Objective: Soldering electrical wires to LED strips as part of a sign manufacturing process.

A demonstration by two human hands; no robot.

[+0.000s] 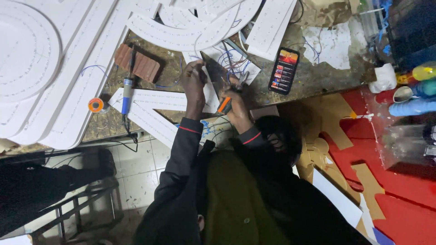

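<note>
We judge the wiring step is in hand: our left hand [194,80] pinches thin wires [229,61] on the worktop [313,75], our right hand [231,93] grips orange-handled pliers [223,104] (soldering iron [127,86] lies apart), so the next cut calls for steadiness.

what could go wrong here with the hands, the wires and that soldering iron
The right hand holds orange-handled pliers close to the left hand, so a slip might pinch a finger. Loose blue wires around the white panel could snag. The soldering iron rests on a brick; its cord might drag it off.
</note>
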